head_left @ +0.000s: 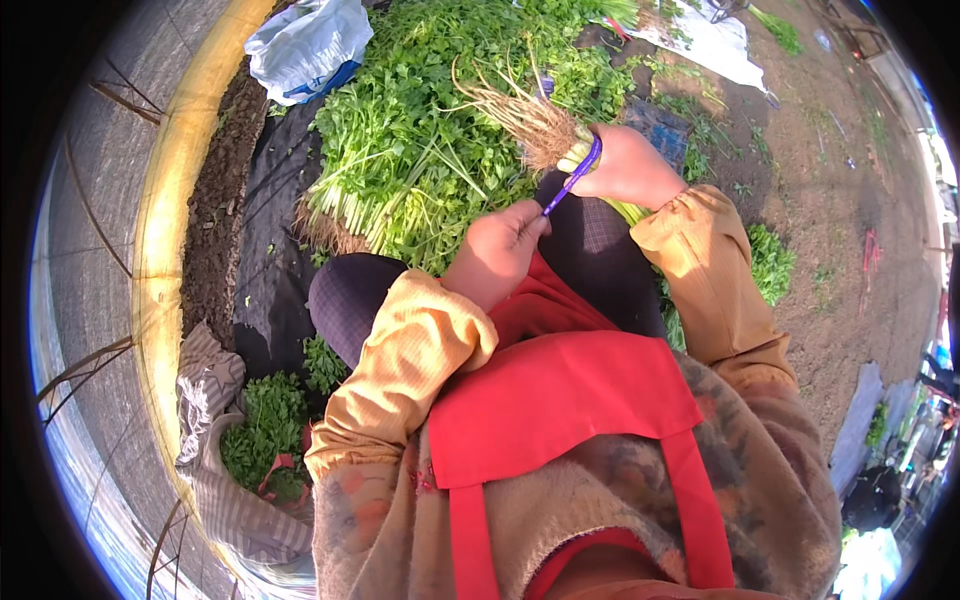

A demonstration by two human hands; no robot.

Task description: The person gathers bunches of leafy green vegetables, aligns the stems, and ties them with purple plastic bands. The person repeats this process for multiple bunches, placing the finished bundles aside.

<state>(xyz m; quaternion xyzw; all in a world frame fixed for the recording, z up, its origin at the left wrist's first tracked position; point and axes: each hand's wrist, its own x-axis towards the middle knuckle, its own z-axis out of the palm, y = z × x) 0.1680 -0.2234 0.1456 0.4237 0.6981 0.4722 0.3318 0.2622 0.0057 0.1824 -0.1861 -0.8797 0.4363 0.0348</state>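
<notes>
My right hand (632, 166) is closed round a bunch of celery (540, 122), its pale, stringy roots pointing up and to the left. A purple tie strip (578, 178) bends round the stalks just below the roots. One end of this strip is pinched between the thumb and fingers of my left hand (500, 248), which is in front of my knees. The bunch's leaves are mostly hidden behind my right hand and sleeve. Beyond my hands lies a large heap of loose celery (420, 140), with cut stalks and roots at its left side.
A white and blue plastic bag (308, 48) stands at the far left of the heap. To my left, a striped cloth sack (240, 500) holds more greens. Black ground sheet (275, 220) runs beside a yellow-edged wall, and bare soil (840, 200) stretches to the right.
</notes>
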